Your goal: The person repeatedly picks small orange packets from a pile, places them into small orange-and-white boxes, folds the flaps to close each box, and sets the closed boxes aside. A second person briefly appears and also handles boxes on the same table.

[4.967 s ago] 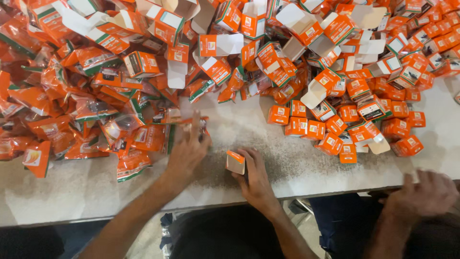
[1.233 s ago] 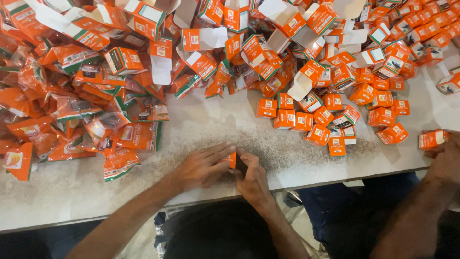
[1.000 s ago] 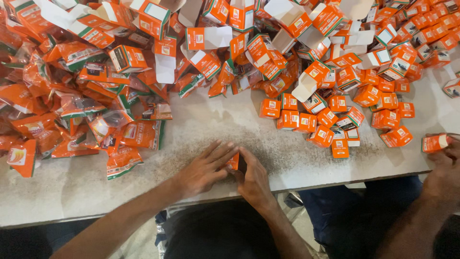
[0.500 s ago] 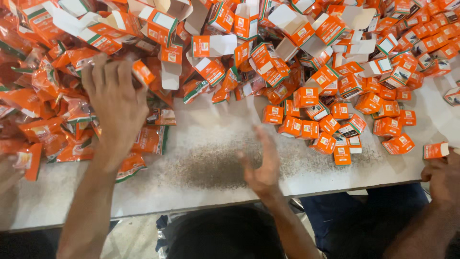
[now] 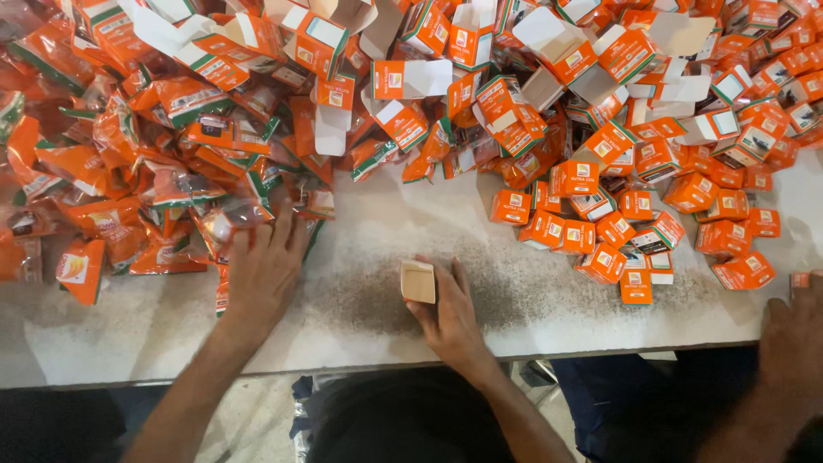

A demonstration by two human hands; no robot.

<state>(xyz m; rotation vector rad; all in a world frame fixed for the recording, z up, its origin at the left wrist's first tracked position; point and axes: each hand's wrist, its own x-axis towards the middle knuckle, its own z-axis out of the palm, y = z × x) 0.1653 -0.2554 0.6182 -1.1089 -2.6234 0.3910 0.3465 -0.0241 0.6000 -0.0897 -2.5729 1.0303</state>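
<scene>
Left hand (image 5: pixel 261 270) is laid flat and spread on the orange sachets (image 5: pixel 163 184) heaped along the table's (image 5: pixel 531 309) far left edge. Right hand (image 5: pixel 450 313) is closed around a small carton (image 5: pixel 417 282), held upright near the near edge, its plain brown end turned upward.

Seen from above, the person's two arms were bare from the elbows down, with no sleeves, watch, bracelets or rings visible. The left hand (image 5: pixel 261 270) and the right hand (image 5: pixel 450 313) were both ungloved, with short, plain fingernails. Below the near edge of the pale worktable (image 5: pixel 531 321), the person's torso and lap showed as dark clothing, black or very dark, without any visible pattern; its exact kind could not be told. To the right of the lap, also below the table edge, a strip of dark blue fabric was visible.
</scene>
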